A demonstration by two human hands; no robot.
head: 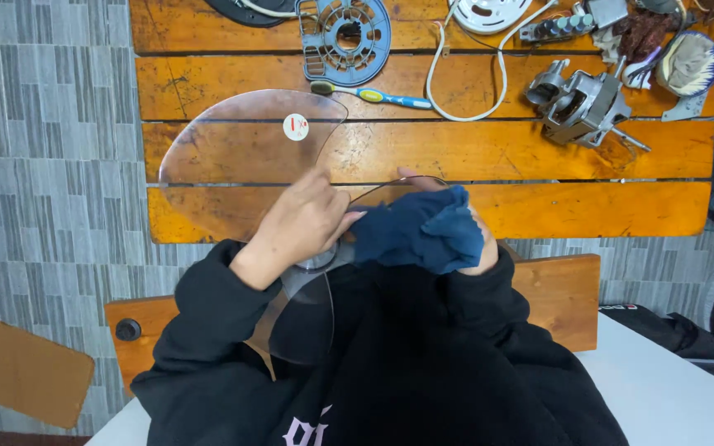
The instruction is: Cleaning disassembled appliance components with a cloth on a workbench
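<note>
Hands meet low in the head view, just above the black sleeves: the left hand (303, 223) closes its fingers (342, 221) around the hub of a clear plastic fan blade (233, 157), gripping it near the centre so the wide transparent lobes stay steady and lifted off the orange wooden slatted surface (539, 153). One lobe reaches up and left over the slats, bearing a small round white sticker (295, 126); another hangs down toward the person's chest. The right hand (483, 248) is mostly hidden under a crumpled dark blue cloth (419, 231), its fingers curled shut around the fabric and pressing it against the blade just beside the hub, which suits rubbing the plastic while the other hand braces it. Farther up the surface, well apart from the hands, lie a blue round plastic fan grille part (345, 37), a toothbrush with a blue and yellow handle (373, 95), a looping white cable (464, 83) and a grey metal electric motor (580, 103), all spread out within reach but clear of the blade. At the left, on the grey patterned floor (43, 165), rests a brown board (22, 367).
</note>
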